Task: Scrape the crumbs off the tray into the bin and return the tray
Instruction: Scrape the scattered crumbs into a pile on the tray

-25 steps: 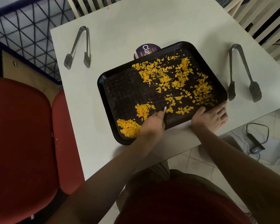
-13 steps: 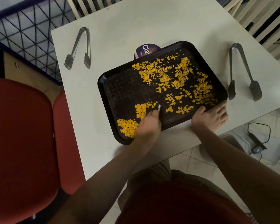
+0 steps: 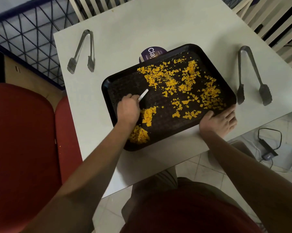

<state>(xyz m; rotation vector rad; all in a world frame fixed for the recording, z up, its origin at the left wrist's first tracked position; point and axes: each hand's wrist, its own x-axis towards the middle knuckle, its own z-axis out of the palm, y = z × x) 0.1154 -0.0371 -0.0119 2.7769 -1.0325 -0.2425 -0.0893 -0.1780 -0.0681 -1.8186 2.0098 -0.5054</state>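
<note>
On the white table (image 3: 158, 27) sits the black tray (image 3: 106, 84), orange crumbs (image 3: 189, 76) all over it. Left hand (image 3: 127, 109) grips a small white scraper (image 3: 143, 94) over the tray; right hand (image 3: 220, 121), fingers flat, presses its near right corner.

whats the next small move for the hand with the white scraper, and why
Probably reach the white scraper, gripped by the left hand, toward the scattered crumbs on the far and right part of the tray, then drag them to the pile at the near left corner. Most crumbs lie loose there, and the right hand steadies the tray's near right edge.
</note>
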